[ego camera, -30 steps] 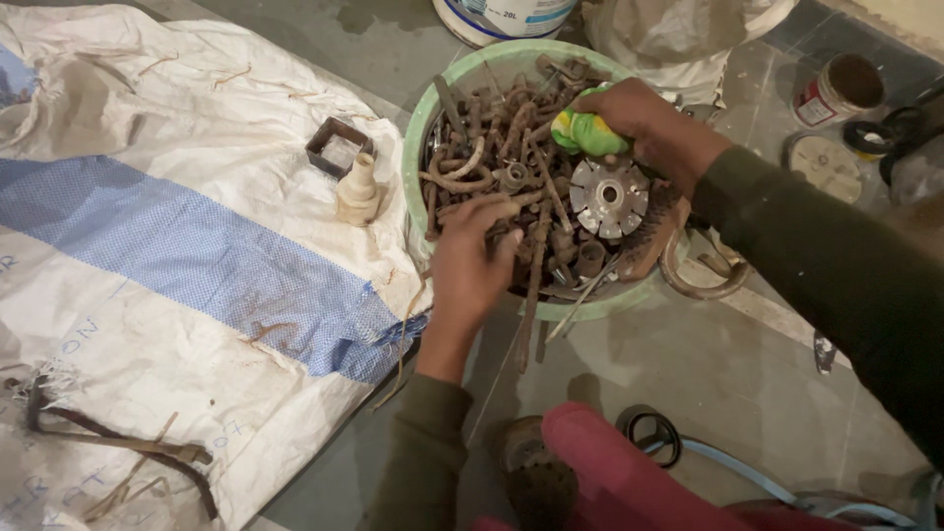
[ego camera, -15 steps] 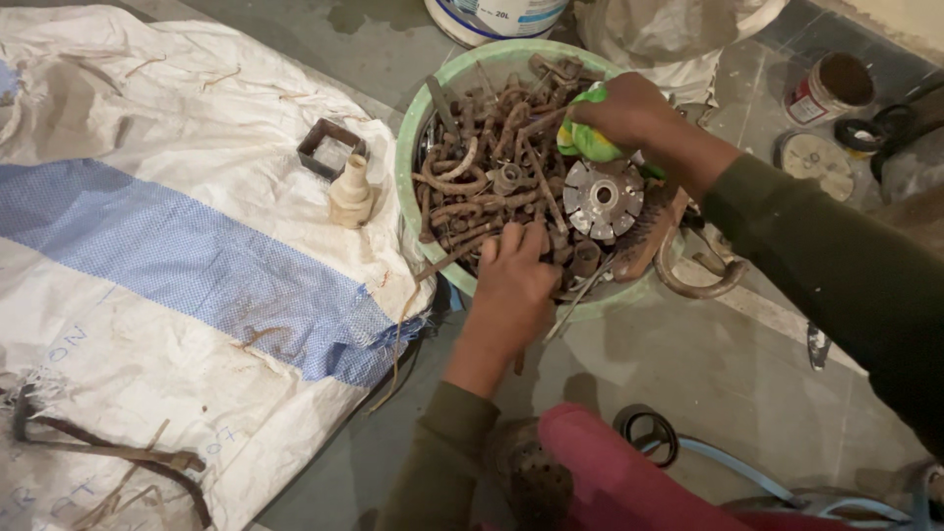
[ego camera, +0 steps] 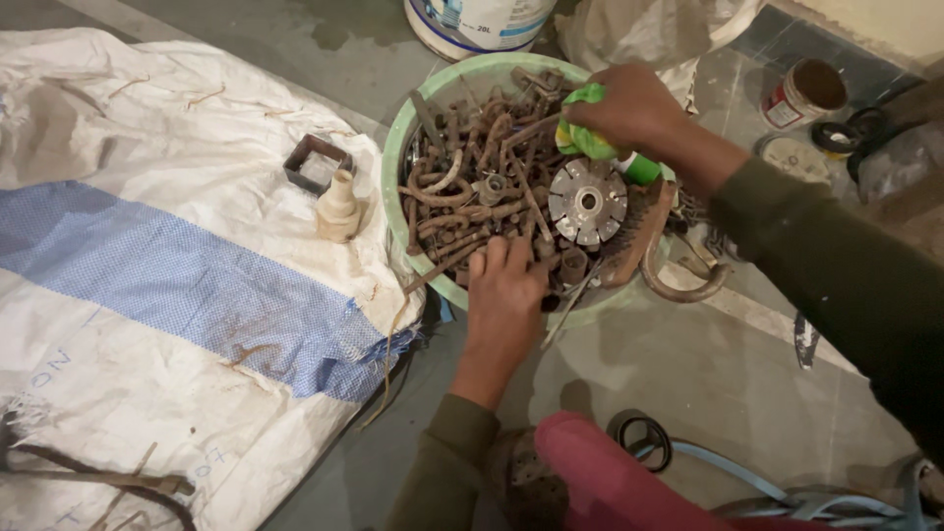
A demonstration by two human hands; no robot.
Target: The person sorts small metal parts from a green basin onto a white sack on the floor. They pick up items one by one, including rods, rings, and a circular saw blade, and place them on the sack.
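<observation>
The left hand [ego camera: 506,295], fingers together, digs among rusty bolts [ego camera: 472,202] at the green basin's [ego camera: 393,167] near rim; the right hand [ego camera: 629,108] grips a green bottle [ego camera: 590,143].

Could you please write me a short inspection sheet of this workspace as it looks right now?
Surface: grey concrete floor, partly covered by a white woven sack with a blue stripe.
Job's things: pale green round basin full of rusty metal scrap; grey toothed disc on top.
Clutter: square rusty metal frame, cream plastic fitting, small tin can.
Hands: left hand in the scrap; right hand gripping a green cloth.
Cables: light blue hose.
Surroundings: white bucket.
</observation>
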